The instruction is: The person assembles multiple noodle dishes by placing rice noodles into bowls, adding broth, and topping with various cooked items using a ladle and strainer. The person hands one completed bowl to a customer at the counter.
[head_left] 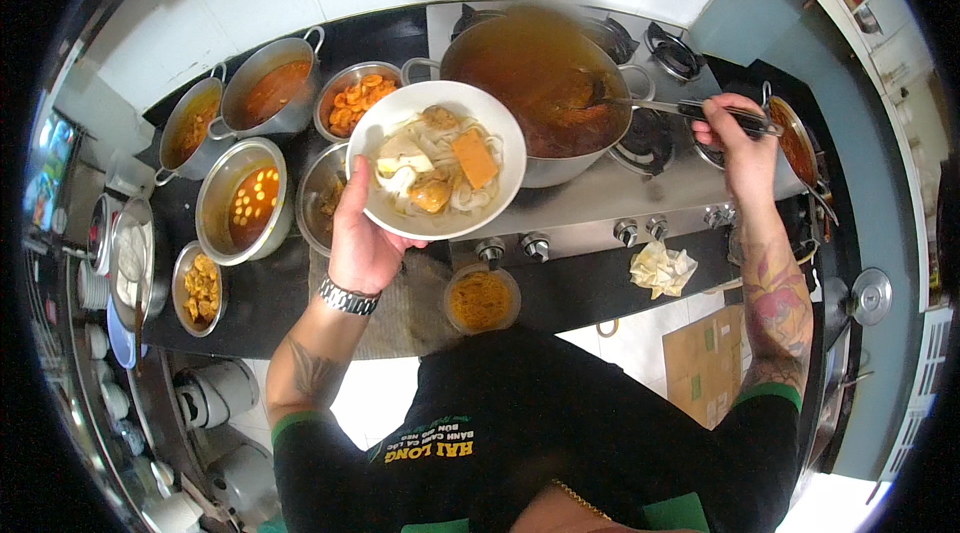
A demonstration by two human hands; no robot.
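My left hand [367,238] grips a white bowl [345,148] by its rim, thumb over the edge. In the bowl lie thick white noodles [402,185], a flat orange slice [475,159], a pale piece and brown chunks. My right hand [738,138] is closed round the dark handle of a ladle [690,111]. The ladle's head dips into a large pot [560,171] of reddish-brown broth on the stove, and steam hides part of the liquid. The bowl is held in front of the pot's left side, above the counter.
Two pots of red stew [270,88] [190,133] stand at the left. Nearer are a basin of orange broth [245,213], a bowl of orange pieces [358,105] and a bowl of yellow chunks [201,291]. A tub of orange seasoning [480,301] and a crumpled cloth [662,269] lie by the front edge.
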